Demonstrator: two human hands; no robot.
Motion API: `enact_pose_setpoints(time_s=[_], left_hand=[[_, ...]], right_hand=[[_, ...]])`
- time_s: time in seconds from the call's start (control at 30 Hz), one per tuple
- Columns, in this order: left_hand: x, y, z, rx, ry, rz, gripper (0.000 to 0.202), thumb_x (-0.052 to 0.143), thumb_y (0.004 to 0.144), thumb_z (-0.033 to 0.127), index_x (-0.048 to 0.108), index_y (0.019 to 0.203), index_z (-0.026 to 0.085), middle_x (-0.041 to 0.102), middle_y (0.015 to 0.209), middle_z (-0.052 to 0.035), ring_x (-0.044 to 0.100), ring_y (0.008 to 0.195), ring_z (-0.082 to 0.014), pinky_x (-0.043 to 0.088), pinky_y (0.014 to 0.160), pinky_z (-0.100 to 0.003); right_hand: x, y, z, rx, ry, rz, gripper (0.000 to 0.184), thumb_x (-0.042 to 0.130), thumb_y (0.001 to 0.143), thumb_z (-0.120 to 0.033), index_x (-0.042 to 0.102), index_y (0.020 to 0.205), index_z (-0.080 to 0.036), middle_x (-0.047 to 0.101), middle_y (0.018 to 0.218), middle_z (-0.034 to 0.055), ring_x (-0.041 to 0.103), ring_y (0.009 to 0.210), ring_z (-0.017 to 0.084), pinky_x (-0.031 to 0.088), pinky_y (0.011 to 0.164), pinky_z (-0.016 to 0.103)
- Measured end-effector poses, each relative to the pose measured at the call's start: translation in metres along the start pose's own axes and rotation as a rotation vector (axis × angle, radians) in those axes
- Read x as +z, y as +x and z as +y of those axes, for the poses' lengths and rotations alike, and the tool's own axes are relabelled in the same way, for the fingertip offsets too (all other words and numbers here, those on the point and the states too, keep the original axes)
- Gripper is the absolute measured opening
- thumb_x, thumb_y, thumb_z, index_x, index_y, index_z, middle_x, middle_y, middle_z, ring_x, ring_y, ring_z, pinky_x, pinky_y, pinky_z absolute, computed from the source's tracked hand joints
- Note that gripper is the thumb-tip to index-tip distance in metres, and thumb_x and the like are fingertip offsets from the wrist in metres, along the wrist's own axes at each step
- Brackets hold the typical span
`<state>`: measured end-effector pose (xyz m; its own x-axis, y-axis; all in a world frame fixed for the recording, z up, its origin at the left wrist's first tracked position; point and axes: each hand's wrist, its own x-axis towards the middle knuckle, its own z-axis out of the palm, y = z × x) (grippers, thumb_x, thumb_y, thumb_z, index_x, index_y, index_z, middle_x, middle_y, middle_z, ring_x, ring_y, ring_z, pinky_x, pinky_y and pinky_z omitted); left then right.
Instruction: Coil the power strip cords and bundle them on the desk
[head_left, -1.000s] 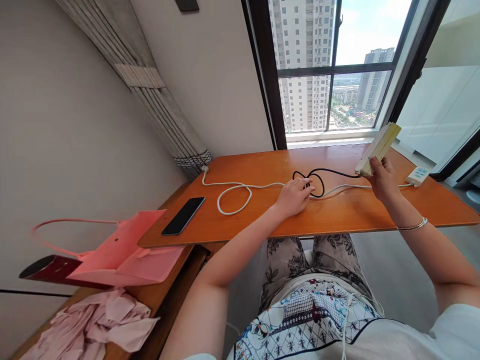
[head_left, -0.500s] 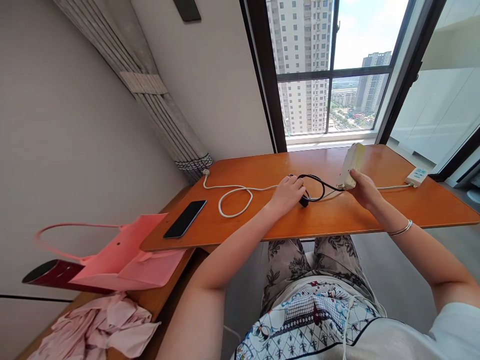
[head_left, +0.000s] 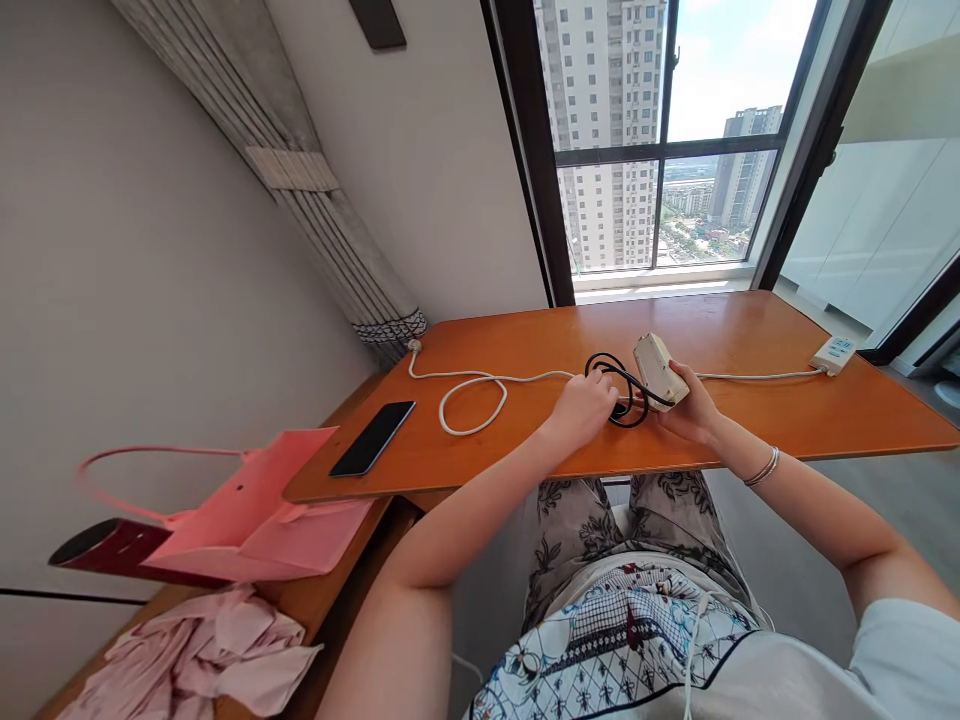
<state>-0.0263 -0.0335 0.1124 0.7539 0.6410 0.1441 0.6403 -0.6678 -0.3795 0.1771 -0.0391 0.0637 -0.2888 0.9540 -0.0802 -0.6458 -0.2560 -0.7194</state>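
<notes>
My right hand (head_left: 691, 405) is closed around a cream-coloured block (head_left: 658, 370), probably a power strip, tilted above the tabletop. From its near end runs a looped black cord (head_left: 616, 366). At the other end of the loops, my left hand (head_left: 587, 408) is closed on the black cord, with a dark piece, perhaps its plug, by the fingertips. A white extension cord (head_left: 472, 402) lies behind and left of my hands, with one loop in it. It leads right to a white socket block (head_left: 834, 354) near the table's right end.
On the orange-brown table (head_left: 510, 325), a black phone (head_left: 372, 438) lies at the left. Beyond the table's left edge stand a pink bag (head_left: 247, 510), a dark red cylinder (head_left: 112, 550) and crumpled pink cloth (head_left: 202, 650). A window (head_left: 667, 210) is behind the table.
My right hand has brought the cream block left and lower, closer to my left hand, and turned it. The black cord is bunched into tighter loops. My left hand has shifted slightly right.
</notes>
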Motion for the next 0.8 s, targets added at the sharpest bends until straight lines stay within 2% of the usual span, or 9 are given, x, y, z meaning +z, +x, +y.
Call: enact_pose_setpoints(time_s=[0.13,0.27,0.4,0.5,0.6,0.7,0.8], left_hand=[[-0.003,-0.004,0.003,-0.03,-0.053,-0.098,0.024,0.052,0.092,0.019,0.073,0.094,0.008,0.073,0.098,-0.0191,0.064,0.098,-0.0292,0.041,0.077,-0.039],[0.007,-0.007,0.002,-0.102,-0.044,-0.08,0.034,0.059,0.091,0.035,0.072,0.102,0.006,0.073,0.103,-0.0216,0.063,0.102,-0.0321,0.04,0.085,-0.042],[0.023,-0.01,-0.004,-0.14,-0.08,-0.067,0.036,0.069,0.081,0.033,0.07,0.109,0.01,0.073,0.102,-0.019,0.063,0.101,-0.032,0.038,0.083,-0.041],[0.035,-0.012,-0.009,-0.188,-0.137,-0.022,0.036,0.067,0.083,0.035,0.07,0.112,0.014,0.073,0.095,-0.0171,0.063,0.097,-0.0317,0.037,0.078,-0.041],[0.041,-0.014,-0.012,-0.161,-0.206,0.031,0.03,0.058,0.091,0.04,0.075,0.096,0.016,0.072,0.087,-0.016,0.063,0.094,-0.0301,0.036,0.075,-0.04],[0.039,-0.017,-0.013,-0.095,-0.265,0.151,0.035,0.055,0.093,0.045,0.073,0.083,0.017,0.071,0.08,-0.0133,0.061,0.089,-0.0278,0.036,0.074,-0.039],[0.034,-0.021,-0.013,-0.035,-0.295,0.256,0.038,0.06,0.088,0.053,0.069,0.076,0.018,0.068,0.073,-0.0089,0.059,0.083,-0.0253,0.037,0.073,-0.038]], right_hand=[[-0.001,0.005,0.012,0.006,0.018,0.004,0.021,0.055,0.089,-0.041,0.063,0.096,-0.022,0.071,0.077,0.0022,0.067,0.073,0.019,0.055,0.065,0.03],[0.002,0.007,0.027,0.096,0.023,0.007,0.023,0.053,0.09,-0.041,0.062,0.097,-0.021,0.073,0.082,0.0045,0.068,0.073,0.018,0.053,0.061,0.026],[0.005,0.008,0.036,0.133,-0.067,0.007,0.025,0.053,0.091,-0.04,0.061,0.1,-0.019,0.074,0.089,0.0068,0.069,0.079,0.018,0.052,0.062,0.026],[0.004,0.009,0.036,0.09,-0.063,0.051,0.019,0.055,0.089,-0.036,0.06,0.098,-0.02,0.073,0.088,0.0037,0.068,0.077,0.016,0.052,0.063,0.025],[0.001,0.01,0.032,0.042,-0.024,0.079,0.015,0.057,0.088,-0.035,0.058,0.095,-0.022,0.071,0.08,0.001,0.065,0.069,0.016,0.049,0.056,0.024],[-0.002,0.008,0.023,0.019,0.022,0.11,0.015,0.058,0.086,-0.036,0.057,0.092,-0.022,0.068,0.074,0.0002,0.063,0.063,0.015,0.046,0.051,0.024],[-0.004,0.004,0.012,0.001,0.063,0.162,0.015,0.059,0.084,-0.035,0.057,0.092,-0.022,0.067,0.073,-0.0003,0.062,0.062,0.015,0.048,0.052,0.024]])
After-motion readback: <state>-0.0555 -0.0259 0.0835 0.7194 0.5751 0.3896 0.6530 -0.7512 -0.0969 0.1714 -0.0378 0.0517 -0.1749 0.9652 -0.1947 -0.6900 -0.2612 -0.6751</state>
